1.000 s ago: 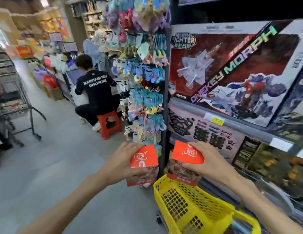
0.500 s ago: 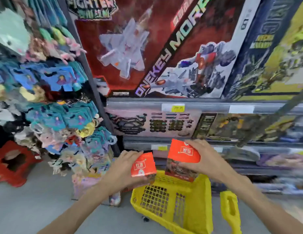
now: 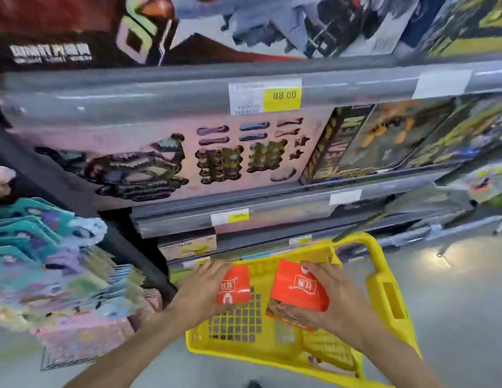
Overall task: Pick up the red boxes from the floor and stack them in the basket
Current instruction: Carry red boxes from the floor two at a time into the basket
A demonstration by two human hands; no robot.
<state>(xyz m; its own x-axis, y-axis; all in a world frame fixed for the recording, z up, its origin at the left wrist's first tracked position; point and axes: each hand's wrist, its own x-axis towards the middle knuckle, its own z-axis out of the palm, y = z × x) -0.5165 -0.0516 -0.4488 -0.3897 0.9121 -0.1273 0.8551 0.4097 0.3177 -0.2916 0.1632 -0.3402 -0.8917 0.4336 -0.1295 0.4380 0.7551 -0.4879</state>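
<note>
Shop shelves (image 3: 188, 91); hands (image 3: 201, 292) hold red boxes (image 3: 233, 285)

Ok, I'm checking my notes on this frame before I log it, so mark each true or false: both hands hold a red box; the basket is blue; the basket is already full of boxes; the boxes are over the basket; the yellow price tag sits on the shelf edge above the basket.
1. Both hands hold a red box: true. The left hand grips the left box, the right hand the right box.
2. The basket is blue: false. The basket is yellow.
3. The basket is full: false. Its mesh floor shows bare.
4. The boxes are over the basket: true.
5. The price tag is on the shelf edge above: true.
</note>
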